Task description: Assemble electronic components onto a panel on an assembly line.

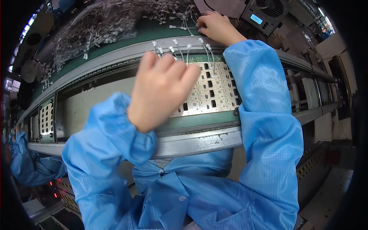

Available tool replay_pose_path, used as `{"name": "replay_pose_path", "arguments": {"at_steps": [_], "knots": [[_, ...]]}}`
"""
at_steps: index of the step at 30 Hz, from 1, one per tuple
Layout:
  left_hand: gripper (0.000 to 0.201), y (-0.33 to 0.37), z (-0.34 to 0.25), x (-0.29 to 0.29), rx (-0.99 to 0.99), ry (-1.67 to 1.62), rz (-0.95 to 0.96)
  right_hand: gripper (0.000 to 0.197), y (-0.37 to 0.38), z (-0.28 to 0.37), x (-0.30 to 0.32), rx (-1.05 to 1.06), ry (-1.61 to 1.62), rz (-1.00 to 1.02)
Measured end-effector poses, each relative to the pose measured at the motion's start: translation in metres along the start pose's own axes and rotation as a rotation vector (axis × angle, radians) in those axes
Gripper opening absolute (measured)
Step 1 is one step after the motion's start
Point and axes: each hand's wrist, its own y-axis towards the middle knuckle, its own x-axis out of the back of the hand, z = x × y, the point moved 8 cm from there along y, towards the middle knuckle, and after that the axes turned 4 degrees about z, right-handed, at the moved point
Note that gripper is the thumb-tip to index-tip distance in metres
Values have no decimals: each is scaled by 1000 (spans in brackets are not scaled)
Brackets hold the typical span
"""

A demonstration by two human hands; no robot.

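Observation:
My left hand [163, 90] hovers over a panel of pale circuit boards [197, 101] on a green carrier, its fingers curled and slightly blurred. Its fingertips are hidden behind the hand, so what they hold does not show. A blurred white cable [188, 50] stands up just beyond its forefinger. Farther off, my right hand [216, 27] rests at the green work surface, thumb and fingers pinched on the wire of a white connector cable [178, 27]. Several other cables with white connectors [175, 42] rise from the boards and lean over the metal rail.
A clear plastic bag full of white connector cables [103, 27] lies at the far left, with loose cables [163, 9] beside it. A device with a lit screen [264, 15] stands at the far right. Metal rails [199, 142] border the conveyor. Another carrier [46, 119] and a blue-sleeved person [30, 161] are at the left.

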Motion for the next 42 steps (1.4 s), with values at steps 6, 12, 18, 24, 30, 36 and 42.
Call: {"name": "replay_pose_path", "arguments": {"at_steps": [6,12,18,24,30,36,42], "knots": [[7,-11,-31,-23,20,-129,200,20,9,33,34,58,71,7],[9,-7,-12,-17,180,-256,160,26,39,23,67,15,157,-57],[13,-13,-16,1,301,-128,119,20,80,31,113,195,441,-404],[9,-28,-15,-24,384,-99,235,20,25,24,138,45,551,-475],[8,-30,-8,-31,467,-234,282,22,-53,6,168,42,522,-640],[9,-37,-5,-31,544,-273,320,18,-92,0,155,-15,917,-466],[10,-37,-6,-27,506,-216,295,15,-107,-9,140,-136,973,-440]]}}
